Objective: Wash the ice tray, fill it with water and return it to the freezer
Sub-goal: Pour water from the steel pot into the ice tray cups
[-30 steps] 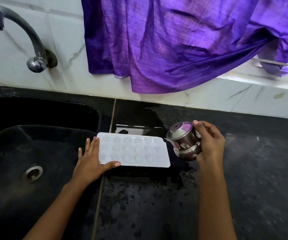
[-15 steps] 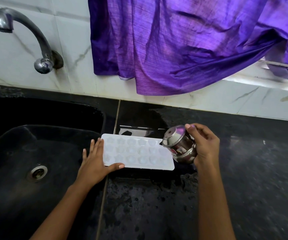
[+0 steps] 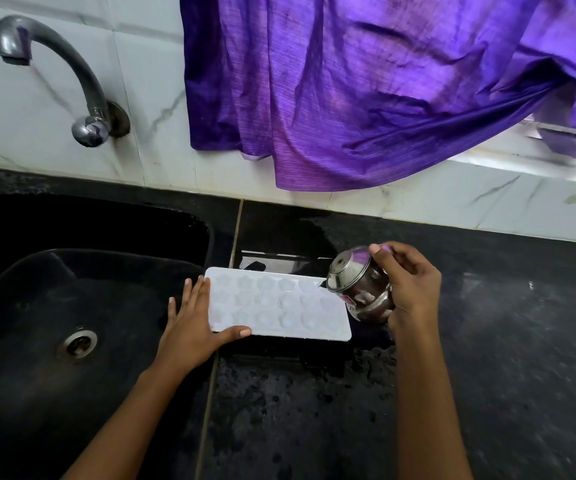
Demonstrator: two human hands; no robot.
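A white ice tray lies flat on the wet black counter, right beside the sink. My left hand rests against its left end, fingers straight along the edge and the thumb lying on the front edge. My right hand grips a small steel pot. The pot is tipped with its mouth toward the tray's far right corner. The tray's cells look glossy; whether water is running from the pot I cannot tell.
A black sink with a metal drain fills the left. A curved steel tap juts from the white tiled wall above it. Purple cloth hangs over the wall behind the tray.
The pot has come slightly closer to the tray's right end. My left hand stays at the tray's left end. The view has shifted a little.
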